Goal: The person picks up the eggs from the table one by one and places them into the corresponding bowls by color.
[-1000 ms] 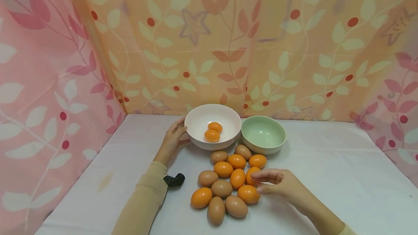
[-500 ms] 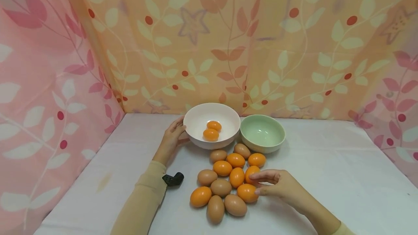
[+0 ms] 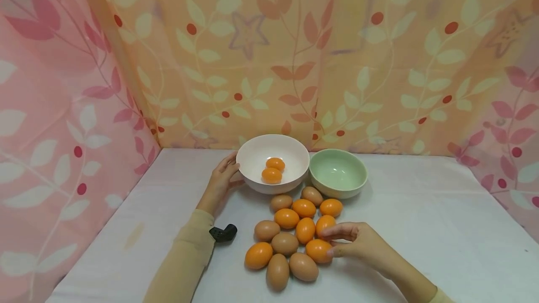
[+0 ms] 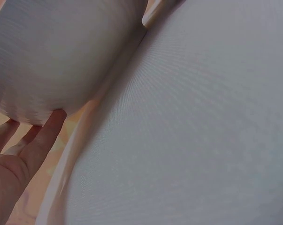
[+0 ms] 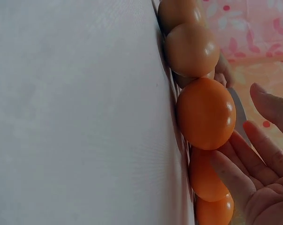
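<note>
My left hand [image 3: 221, 179] rests against the left side of a white bowl [image 3: 248, 169]; in the left wrist view its extended fingers [image 4: 47, 133] touch the outer wall. Two orange eggs [image 3: 271, 176] lie inside that bowl. My right hand [image 3: 364, 244] is at the right edge of a cluster of orange and brown eggs [image 3: 285, 244]. Its thumb and fingers are spread beside the nearer orange egg [image 3: 318, 251], the fingertips by another orange egg [image 3: 325, 223] behind it. In the right wrist view the thumb [image 5: 272, 105] stands apart from the large orange egg [image 5: 207, 115].
A green bowl [image 3: 337, 172] stands right of the white one, with nothing in it. A white cloth [image 3: 421, 228] covers the table. Patterned curtains [image 3: 294, 60] hang behind and at both sides. A small black device [image 3: 224, 233] sits at the left wrist.
My right hand has dropped slightly, its thumb now lower beside the nearer orange egg. My left hand, the bowls and the eggs keep their places; the head view has shifted a little.
</note>
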{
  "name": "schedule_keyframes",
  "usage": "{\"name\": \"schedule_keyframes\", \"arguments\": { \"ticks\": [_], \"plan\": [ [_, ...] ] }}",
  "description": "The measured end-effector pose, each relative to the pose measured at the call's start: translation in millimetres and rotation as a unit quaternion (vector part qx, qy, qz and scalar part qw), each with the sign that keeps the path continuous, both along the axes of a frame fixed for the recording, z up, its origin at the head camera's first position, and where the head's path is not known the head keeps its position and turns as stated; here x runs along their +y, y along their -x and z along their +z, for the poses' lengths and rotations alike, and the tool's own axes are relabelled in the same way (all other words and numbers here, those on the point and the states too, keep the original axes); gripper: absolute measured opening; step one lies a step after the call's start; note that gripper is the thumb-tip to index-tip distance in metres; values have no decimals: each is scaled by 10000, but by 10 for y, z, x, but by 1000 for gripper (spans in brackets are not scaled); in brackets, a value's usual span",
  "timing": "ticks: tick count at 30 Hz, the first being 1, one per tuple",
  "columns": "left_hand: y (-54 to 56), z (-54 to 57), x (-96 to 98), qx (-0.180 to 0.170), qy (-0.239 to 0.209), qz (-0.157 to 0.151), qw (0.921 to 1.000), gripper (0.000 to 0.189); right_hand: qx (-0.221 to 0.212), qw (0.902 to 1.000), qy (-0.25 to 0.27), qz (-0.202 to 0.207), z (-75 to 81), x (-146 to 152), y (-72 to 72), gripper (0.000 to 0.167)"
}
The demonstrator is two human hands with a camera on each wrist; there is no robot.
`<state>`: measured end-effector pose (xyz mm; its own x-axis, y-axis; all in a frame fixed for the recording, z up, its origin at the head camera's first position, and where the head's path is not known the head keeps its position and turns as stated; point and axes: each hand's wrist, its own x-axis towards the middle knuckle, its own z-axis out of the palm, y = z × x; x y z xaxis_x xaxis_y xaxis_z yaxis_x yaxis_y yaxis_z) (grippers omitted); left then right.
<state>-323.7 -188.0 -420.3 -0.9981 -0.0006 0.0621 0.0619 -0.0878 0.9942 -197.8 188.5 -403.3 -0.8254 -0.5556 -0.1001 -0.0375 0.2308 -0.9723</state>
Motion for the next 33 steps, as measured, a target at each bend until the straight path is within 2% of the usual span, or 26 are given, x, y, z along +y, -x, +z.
{"name": "schedule_keyframes", "arguments": {
  "ticks": [9,16,21,28,33],
  "plan": [
    [-8,11,4,-63,14,-1,10000,51,82,9987,-487,-121,-30,-48,-7,47],
    [-6,26,7,-28,17,-2,10000,51,341,9968,-714,-99,-56,-68,-10,47],
    [-3,13,25,10,51,-50,10000,52,323,9971,-685,-92,-69,-57,-27,48],
    [-48,-62,11,-101,173,-44,9998,52,65,9958,-894,-172,-109,-62,-69,48],
    [-27,-30,2,26,122,-89,9999,52,223,9936,-1070,-266,-76,-71,-57,48]
  ]
}}
